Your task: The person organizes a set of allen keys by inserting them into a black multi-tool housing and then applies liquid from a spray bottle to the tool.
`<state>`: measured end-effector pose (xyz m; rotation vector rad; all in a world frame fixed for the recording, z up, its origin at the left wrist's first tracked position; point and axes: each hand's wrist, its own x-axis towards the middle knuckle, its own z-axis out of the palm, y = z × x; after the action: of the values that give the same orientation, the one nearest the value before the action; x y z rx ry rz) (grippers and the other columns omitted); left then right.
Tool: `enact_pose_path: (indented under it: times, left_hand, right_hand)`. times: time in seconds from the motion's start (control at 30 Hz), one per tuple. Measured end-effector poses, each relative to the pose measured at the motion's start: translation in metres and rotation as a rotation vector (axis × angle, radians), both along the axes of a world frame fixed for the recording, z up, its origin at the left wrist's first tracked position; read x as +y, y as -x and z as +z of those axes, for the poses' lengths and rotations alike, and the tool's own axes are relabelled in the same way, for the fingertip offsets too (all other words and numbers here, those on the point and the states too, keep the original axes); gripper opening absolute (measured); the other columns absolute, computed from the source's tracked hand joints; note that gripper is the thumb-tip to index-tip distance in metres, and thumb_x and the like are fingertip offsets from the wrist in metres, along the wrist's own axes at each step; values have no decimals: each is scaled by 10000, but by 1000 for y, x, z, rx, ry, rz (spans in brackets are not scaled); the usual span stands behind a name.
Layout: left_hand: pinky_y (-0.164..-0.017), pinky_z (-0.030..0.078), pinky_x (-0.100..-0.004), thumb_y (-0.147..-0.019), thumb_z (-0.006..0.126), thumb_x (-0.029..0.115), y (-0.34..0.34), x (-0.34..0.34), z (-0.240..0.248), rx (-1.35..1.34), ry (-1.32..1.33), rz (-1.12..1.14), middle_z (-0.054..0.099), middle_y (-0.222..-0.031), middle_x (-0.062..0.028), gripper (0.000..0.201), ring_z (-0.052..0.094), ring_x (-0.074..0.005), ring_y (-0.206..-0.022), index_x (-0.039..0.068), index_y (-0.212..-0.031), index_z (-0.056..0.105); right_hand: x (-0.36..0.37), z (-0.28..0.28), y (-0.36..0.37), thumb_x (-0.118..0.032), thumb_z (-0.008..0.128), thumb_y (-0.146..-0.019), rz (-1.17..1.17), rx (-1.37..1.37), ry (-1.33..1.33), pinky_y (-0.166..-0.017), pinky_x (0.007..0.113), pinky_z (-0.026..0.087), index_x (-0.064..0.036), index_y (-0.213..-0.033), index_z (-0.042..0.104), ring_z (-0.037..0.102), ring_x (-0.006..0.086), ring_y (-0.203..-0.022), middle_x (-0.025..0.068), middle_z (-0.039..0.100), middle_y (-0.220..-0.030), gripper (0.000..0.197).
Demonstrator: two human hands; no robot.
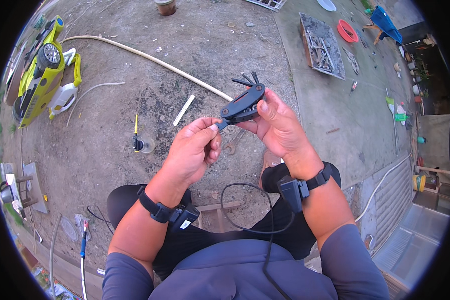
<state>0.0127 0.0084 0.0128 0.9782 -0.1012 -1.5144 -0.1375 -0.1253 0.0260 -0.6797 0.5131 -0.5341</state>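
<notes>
Between my two hands, above the ground, is a black folding multi-tool [243, 101] with several hex keys fanned out at its far end. My right hand [280, 125] is closed around the tool's body, its thumb along the near side. With thumb and fingers my left hand [197, 145] pinches a flat dark piece folded out at the tool's near left end. Below the tool an open-ended wrench [231, 145] lies on the ground, partly hidden by my right hand.
A long pale hose [150, 59] crosses the dirt. A white strip [184, 110] and a small yellow-and-black tool [137, 135] lie to the left. A yellow toy car [42, 75] rests on its side. Far right stand a metal tray [335, 62] of scrap and a red basin [347, 31].
</notes>
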Motion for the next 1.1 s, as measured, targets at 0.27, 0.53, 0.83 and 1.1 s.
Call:
enact_pose_path:
  times: [0.27,0.53,0.83,1.1]
  left_hand:
    - [-444,305,-241,-976,482,160,13,6,0,316,67,-96,440,-614,-7,145,383,-106,-473,64,-1068,541]
    - [-459,316,-250,-981,481,171,20,7,-5,310,42,-134,452,-631,-13,128,379,-112,-473,80,-1057,530]
    - [-457,310,-253,-986,474,169,20,8,-7,332,106,-146,458,-633,-13,125,388,-114,-473,90,-1062,533]
    - [-457,329,-255,-985,491,193,19,7,-5,344,105,-135,473,-636,-15,145,402,-117,-472,84,-1066,543]
  right_hand:
    - [3,-6,-5,-94,663,-898,-25,22,-14,-846,392,565,-44,-1135,524,652,199,-959,77,634,-1045,279]
    - [7,-8,-9,-78,652,-894,-126,211,15,-769,337,576,-64,-1078,547,653,153,-875,49,635,-983,213]
    - [7,-13,-6,-67,663,-869,-105,273,128,-773,298,526,-74,-1094,541,626,134,-914,42,629,-985,256]
    - [11,-1,-6,-140,698,-886,13,218,175,-873,318,483,-63,-1122,500,602,161,-1005,95,637,-1040,317]
